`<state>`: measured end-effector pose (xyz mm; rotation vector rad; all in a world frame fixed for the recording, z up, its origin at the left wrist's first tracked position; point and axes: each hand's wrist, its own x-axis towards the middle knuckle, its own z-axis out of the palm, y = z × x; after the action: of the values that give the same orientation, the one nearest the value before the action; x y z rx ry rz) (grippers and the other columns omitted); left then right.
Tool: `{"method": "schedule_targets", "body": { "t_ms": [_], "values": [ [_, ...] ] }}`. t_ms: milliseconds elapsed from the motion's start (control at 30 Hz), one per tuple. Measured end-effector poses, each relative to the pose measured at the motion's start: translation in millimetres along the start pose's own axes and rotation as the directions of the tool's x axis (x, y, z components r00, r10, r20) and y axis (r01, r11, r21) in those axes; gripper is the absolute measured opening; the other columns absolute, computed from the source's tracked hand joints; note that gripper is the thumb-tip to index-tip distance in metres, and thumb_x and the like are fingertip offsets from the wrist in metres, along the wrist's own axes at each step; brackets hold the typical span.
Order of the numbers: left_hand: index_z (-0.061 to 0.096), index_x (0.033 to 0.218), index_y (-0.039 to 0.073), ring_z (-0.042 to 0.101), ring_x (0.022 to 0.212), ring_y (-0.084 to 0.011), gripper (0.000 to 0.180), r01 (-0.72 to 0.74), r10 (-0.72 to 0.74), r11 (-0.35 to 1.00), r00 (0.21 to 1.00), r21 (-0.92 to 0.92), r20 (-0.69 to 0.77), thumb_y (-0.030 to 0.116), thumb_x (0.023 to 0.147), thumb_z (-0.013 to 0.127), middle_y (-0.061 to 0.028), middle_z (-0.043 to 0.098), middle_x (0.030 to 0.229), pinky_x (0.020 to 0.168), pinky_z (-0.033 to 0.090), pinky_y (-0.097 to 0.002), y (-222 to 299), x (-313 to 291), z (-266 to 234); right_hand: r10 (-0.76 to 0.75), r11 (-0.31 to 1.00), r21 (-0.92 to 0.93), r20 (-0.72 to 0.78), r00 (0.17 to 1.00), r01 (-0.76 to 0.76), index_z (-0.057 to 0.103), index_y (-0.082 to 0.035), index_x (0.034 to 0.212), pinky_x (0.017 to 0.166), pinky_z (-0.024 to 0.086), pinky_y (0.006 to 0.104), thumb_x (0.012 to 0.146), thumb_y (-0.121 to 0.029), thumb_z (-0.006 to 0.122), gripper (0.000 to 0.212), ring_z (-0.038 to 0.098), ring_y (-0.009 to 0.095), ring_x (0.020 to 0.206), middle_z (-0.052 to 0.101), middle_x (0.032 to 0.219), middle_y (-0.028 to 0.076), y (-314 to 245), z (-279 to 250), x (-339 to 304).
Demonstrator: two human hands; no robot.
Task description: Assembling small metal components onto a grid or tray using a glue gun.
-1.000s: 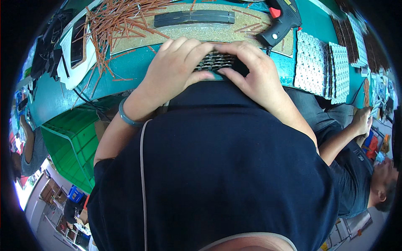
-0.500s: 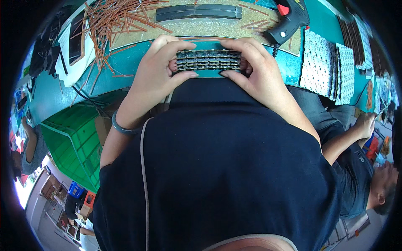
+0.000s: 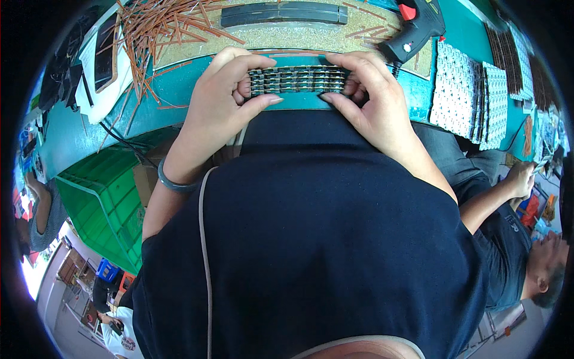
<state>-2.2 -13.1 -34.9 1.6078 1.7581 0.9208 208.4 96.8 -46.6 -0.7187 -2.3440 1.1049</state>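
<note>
A short stack of notched metal strips (image 3: 297, 80), dark with bright edges, is held level above the near edge of the green table. My left hand (image 3: 230, 87) closes on its left end, with the forefinger along the far side and the thumb along the near side. At the other end, my right hand (image 3: 372, 90) grips in the same way, its thumb by the near right corner. The other fingers of both hands are curled and partly hidden behind the stack's ends.
Beyond lies a speckled board (image 3: 263, 40) with a dark bar (image 3: 284, 14). Thin brown strips (image 3: 173, 27) pile up at left, near a phone (image 3: 107, 51). A black glue gun (image 3: 415, 30) and silver patterned plates (image 3: 457, 90) are at right. A green crate (image 3: 101, 209) stands lower left; a co-worker (image 3: 502, 239) sits right.
The stack and both hands have shifted slightly away from me. My right hand's grip has loosened a little, with its fingers less wrapped. A distant person at lower left has moved.
</note>
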Motion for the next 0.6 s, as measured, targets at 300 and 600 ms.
{"method": "schedule_targets", "body": {
  "t_ms": [300, 600],
  "values": [
    [0.06, 0.106, 0.006, 0.04, 0.063, -0.0095, 0.043, 0.004, -0.004, 0.999, 1.0, -0.032, -0.006, 0.006, 0.066, 0.076, -0.0013, 0.045, 0.085, 0.057, 0.038, -0.0226, 0.8, 1.3, 1.1, 0.081, 0.982, 0.169, -0.003, 0.997, -0.079, 0.053, -0.005, 0.114, 0.055, 0.047, 0.0237, 0.068, 0.001, 0.072, 0.05, 0.053, 0.011, 0.06, 0.052, 0.087, 0.006, 5.8, 2.7, -1.1],
    [0.06, 0.105, 0.007, 0.038, 0.063, -0.0087, 0.044, 0.03, -0.03, 0.999, 1.0, -0.025, 0.002, 0.004, 0.064, 0.076, -0.0001, 0.043, 0.082, 0.056, 0.036, -0.0218, 3.9, 2.3, 0.4, 0.046, 0.989, 0.143, -0.078, 0.996, -0.035, 0.054, -0.004, 0.112, 0.056, 0.048, 0.0226, 0.067, 0.003, 0.073, 0.049, 0.054, 0.01, 0.061, 0.049, 0.084, 0.005, 7.6, 5.8, -4.0]
  ]
}}
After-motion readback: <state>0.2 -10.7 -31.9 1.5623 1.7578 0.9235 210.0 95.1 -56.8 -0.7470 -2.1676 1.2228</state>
